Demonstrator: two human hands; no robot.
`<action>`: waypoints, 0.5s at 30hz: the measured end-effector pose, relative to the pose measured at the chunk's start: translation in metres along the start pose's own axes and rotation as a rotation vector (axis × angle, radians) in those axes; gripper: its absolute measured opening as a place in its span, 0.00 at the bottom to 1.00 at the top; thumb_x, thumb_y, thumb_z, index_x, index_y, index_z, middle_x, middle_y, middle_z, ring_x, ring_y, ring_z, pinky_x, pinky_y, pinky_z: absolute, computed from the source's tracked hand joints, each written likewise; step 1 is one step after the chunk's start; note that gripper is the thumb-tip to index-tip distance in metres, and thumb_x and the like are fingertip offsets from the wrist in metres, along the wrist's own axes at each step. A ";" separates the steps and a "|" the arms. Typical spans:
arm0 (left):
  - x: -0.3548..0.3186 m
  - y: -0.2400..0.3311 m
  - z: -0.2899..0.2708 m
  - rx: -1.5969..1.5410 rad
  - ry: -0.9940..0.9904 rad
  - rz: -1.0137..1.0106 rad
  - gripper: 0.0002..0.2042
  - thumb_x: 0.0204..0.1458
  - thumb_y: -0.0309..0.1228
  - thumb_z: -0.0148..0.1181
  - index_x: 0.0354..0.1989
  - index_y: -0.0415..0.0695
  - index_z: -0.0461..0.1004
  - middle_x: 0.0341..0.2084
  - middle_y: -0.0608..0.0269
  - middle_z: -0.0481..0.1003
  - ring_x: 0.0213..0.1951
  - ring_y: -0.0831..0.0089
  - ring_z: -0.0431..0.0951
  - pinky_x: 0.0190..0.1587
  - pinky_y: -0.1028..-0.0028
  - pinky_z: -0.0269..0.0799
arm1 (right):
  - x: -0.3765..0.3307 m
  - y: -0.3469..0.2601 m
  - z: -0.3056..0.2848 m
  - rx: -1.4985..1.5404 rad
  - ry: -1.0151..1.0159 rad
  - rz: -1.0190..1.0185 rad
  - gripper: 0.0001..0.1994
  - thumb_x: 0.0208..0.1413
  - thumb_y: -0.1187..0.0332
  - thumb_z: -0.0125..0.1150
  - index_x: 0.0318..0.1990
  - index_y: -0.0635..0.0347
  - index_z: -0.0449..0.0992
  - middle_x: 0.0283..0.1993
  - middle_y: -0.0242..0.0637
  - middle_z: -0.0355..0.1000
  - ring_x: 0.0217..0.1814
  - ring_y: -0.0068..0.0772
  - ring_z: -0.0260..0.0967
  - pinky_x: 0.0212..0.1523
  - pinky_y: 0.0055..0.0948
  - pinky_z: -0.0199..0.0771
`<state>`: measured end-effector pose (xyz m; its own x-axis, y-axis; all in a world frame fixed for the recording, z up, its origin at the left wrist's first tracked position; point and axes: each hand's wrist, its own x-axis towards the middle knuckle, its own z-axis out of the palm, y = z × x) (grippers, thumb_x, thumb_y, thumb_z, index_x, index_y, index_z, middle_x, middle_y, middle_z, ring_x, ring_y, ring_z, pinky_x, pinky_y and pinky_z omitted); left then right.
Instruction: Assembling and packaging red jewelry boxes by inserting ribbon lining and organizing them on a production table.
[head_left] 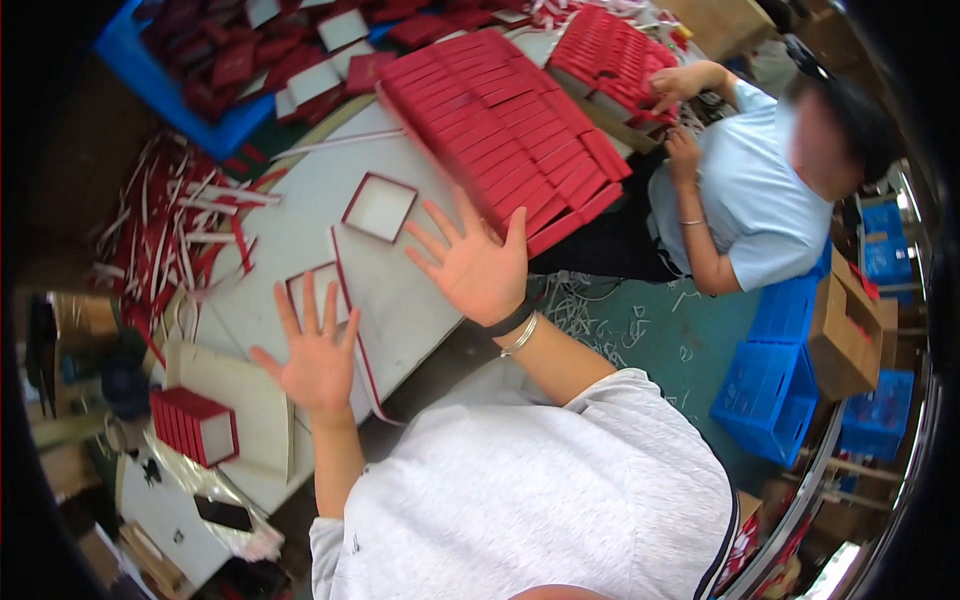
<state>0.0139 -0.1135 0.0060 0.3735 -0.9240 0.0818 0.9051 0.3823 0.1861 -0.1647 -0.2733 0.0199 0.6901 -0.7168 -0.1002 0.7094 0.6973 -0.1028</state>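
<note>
White table [300, 215]: left hand [318, 352], right hand [478, 265] hover empty, fingers wide, over two open red-edged box trays [380, 208]; red box stack [510, 140] finished beyond.

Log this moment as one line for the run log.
left hand: open, spread over box tray | right hand: open, empty, beside box tray | co-worker: handling red boxes

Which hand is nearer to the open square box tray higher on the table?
Right. The right hand hovers just beside the square tray; the left hand is farther, over the lower tray.
</note>
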 end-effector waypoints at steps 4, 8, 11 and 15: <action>-0.013 -0.012 -0.001 -0.124 -0.006 -0.054 0.39 0.52 0.68 0.32 0.70 0.64 0.42 0.71 0.62 0.35 0.71 0.55 0.32 0.66 0.43 0.23 | -0.002 0.022 -0.008 0.013 -0.009 0.114 0.45 0.49 0.26 0.38 0.70 0.39 0.42 0.74 0.36 0.35 0.75 0.49 0.30 0.70 0.50 0.31; -0.028 -0.011 -0.003 -0.170 -0.052 -0.053 0.39 0.51 0.69 0.29 0.70 0.65 0.42 0.71 0.64 0.34 0.71 0.56 0.31 0.66 0.43 0.22 | -0.002 0.041 -0.006 0.012 -0.009 0.220 0.45 0.48 0.27 0.41 0.69 0.40 0.46 0.73 0.36 0.38 0.75 0.49 0.31 0.70 0.51 0.33; -0.034 -0.010 -0.004 -0.180 -0.028 -0.023 0.39 0.51 0.69 0.31 0.70 0.65 0.42 0.71 0.64 0.34 0.71 0.56 0.30 0.66 0.43 0.22 | -0.002 0.045 -0.008 0.069 0.024 0.262 0.42 0.50 0.28 0.40 0.67 0.43 0.52 0.72 0.38 0.44 0.74 0.50 0.35 0.69 0.53 0.36; -0.025 -0.008 0.005 -0.124 0.063 -0.038 0.40 0.50 0.70 0.29 0.70 0.64 0.42 0.71 0.62 0.35 0.71 0.55 0.32 0.65 0.41 0.22 | 0.000 0.040 -0.010 0.098 0.030 0.198 0.39 0.53 0.31 0.39 0.65 0.49 0.56 0.71 0.45 0.48 0.73 0.53 0.40 0.69 0.57 0.36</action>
<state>-0.0043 -0.0933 0.0075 0.3473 -0.9377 0.0143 0.9354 0.3474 0.0649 -0.1383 -0.2455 0.0055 0.8136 -0.5647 -0.1384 0.5722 0.8199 0.0184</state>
